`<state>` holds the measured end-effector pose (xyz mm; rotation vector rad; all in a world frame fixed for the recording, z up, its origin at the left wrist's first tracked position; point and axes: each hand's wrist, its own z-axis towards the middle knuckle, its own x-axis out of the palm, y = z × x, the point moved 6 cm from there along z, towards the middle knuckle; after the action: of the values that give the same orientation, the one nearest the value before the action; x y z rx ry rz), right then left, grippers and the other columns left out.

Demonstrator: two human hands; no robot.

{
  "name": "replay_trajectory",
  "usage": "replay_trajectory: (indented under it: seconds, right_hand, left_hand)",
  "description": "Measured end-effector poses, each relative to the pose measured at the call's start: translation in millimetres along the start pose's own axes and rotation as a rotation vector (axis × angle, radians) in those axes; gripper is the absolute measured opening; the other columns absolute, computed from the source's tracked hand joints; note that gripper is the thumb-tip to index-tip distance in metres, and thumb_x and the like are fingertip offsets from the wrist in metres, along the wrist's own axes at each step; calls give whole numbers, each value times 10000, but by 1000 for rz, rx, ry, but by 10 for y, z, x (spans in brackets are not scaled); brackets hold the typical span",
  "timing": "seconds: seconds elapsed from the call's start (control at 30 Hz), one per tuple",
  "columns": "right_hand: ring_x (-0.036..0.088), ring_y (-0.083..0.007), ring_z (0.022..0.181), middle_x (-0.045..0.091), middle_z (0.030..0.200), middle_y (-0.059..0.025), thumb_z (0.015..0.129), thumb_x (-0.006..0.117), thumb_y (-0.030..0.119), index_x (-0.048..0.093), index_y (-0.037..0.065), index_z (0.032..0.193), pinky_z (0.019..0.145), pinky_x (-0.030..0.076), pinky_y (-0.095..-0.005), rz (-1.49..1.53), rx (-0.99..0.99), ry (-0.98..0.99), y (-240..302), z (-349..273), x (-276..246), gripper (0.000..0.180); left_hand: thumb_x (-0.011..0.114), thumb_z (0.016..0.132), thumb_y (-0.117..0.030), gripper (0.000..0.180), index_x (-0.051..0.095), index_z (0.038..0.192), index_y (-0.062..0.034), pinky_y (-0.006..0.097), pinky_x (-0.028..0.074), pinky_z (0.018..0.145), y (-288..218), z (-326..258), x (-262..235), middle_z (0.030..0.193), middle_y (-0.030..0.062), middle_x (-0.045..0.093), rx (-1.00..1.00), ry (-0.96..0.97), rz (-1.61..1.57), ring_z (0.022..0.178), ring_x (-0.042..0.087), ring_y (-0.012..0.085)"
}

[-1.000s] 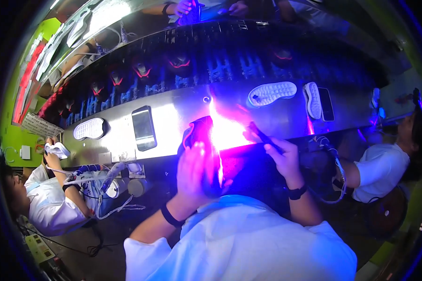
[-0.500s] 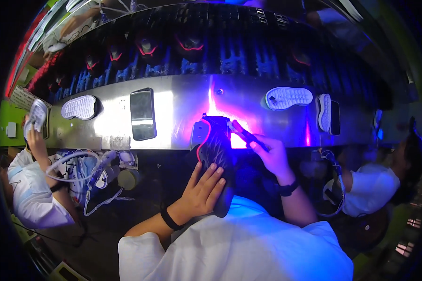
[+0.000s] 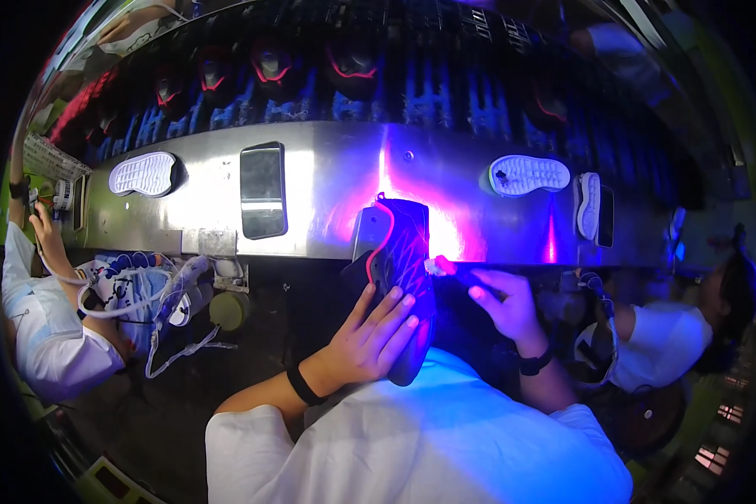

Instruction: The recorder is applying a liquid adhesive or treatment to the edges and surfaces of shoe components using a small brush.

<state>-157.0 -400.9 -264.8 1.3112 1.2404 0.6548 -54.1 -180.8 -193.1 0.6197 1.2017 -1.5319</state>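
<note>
In front of my body is a dark shoe upper with a pinkish-red curved line, its far end over the table's near edge. My left hand holds it, fingers laid across its nearer part; the thumb is hidden. A small brush is pinched in my right hand. Its pale tip meets or nearly meets the upper's right edge, and its dark handle is partly covered by the fingers. Purple and pink light falls on the upper's right side and on my right hand.
The metal table bears a phone, a white sole, another white sole and a sole on edge by a dark flat device. Beyond runs a dark conveyor with several red-edged shoe uppers. Co-workers sit left and right.
The brush in my right hand has come down the upper's right edge, nearer my body. My left hand stays on the upper. The left co-worker's raised sole is no longer seen in that hand.
</note>
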Motion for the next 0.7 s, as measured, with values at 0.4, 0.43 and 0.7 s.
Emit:
replay_trajectory:
  seconds: [0.4,0.43,0.7]
  right_hand:
    - [688,-159,880,750,978,-103,923,746,202,692,-22,1201,819,529,-302,172,168,15,-98,-264,144,362]
    - [623,-110,809,694,891,-49,939,728,233,684,-19,1226,739,491,-269,270,208,50,-107,-393,184,384]
    - [534,-48,693,618,788,27,956,697,217,680,-7,1256,617,438,-227,332,256,-21,43,-415,21,375]
  left_hand:
    - [619,884,-127,388,604,1242,23,618,399,1097,8,59,-56,1338,228,592,-11,24,22,1304,555,386]
    - [617,880,-125,395,602,1245,24,619,395,1100,12,77,-57,1338,228,592,-23,14,15,1306,552,387]
    - [619,851,-116,484,561,1298,60,631,341,1119,-77,326,-73,1331,266,573,-95,20,22,1298,551,405]
